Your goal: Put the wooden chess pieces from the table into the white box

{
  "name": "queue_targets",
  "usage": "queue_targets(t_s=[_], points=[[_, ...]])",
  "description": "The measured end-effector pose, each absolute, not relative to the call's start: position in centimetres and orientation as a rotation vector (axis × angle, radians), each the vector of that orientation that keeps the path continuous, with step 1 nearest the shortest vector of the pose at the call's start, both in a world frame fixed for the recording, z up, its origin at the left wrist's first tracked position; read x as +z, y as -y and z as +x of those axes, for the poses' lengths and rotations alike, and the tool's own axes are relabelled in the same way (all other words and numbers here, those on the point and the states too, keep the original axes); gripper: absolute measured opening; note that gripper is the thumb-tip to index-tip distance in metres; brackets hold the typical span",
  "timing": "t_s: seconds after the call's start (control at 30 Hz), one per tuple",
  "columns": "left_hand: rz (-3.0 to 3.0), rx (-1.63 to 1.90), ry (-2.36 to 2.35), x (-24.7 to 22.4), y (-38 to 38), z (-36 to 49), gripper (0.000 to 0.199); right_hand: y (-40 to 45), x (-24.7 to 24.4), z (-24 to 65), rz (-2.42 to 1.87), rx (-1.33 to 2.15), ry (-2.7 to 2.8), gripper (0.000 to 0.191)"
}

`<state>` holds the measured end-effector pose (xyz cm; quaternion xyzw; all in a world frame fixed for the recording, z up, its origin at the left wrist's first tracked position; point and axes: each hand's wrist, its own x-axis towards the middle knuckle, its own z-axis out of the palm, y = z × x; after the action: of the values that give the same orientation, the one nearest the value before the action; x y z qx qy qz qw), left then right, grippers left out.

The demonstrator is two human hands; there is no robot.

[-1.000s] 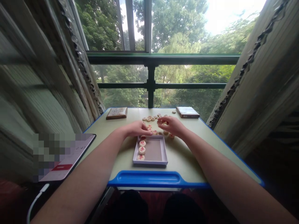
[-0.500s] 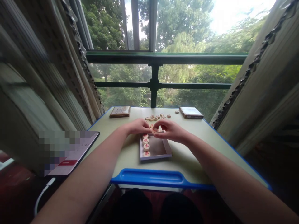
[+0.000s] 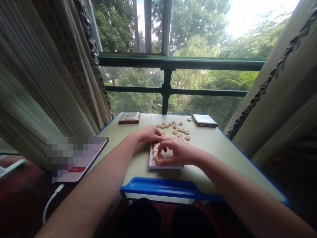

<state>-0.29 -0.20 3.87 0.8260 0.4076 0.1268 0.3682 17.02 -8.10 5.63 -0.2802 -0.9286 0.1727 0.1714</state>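
A shallow white box [image 3: 166, 167] sits on the table, with round Chinese chess pieces [image 3: 155, 149] bearing red characters lined along its left side. My right hand [image 3: 177, 150] is over the box's near part and pinches one chess piece [image 3: 159, 158] between thumb and fingers, just above the row. My left hand [image 3: 149, 133] is at the box's far left corner, its fingers bent together. What lies under those fingertips is hidden. Part of the box's inside is covered by my right hand.
Several loose chess pieces [image 3: 180, 129] lie beyond the box on the table [image 3: 213, 158]. A brown flat box [image 3: 129, 118] and a pale flat case [image 3: 204, 120] rest at the far corners. A tablet [image 3: 81, 162] with a white cable is at the left. The near edge has a blue tray [image 3: 160, 186].
My right hand has come nearer, from the box's far end to its near left part, with a chess piece in its fingers. My left hand stays at the far corner. The view has shifted slightly.
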Motion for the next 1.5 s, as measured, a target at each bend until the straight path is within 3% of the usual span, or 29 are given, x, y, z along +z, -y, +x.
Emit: queue_targets(t_s=[0.87,1.2,1.5], points=[[2.210,0.270,-1.032,3.7,-0.4,-0.3,0.040,8.3,4.1,15.8,-0.651,0.421,2.635,0.023],[2.154,0.285,-1.020,3.6,-0.4,-0.4,0.036,8.5,4.7,16.2,-0.605,0.438,2.623,0.010],[2.134,0.307,-1.030,3.6,-0.3,-0.4,0.031,8.2,4.7,16.4,-0.614,0.452,2.627,0.012]])
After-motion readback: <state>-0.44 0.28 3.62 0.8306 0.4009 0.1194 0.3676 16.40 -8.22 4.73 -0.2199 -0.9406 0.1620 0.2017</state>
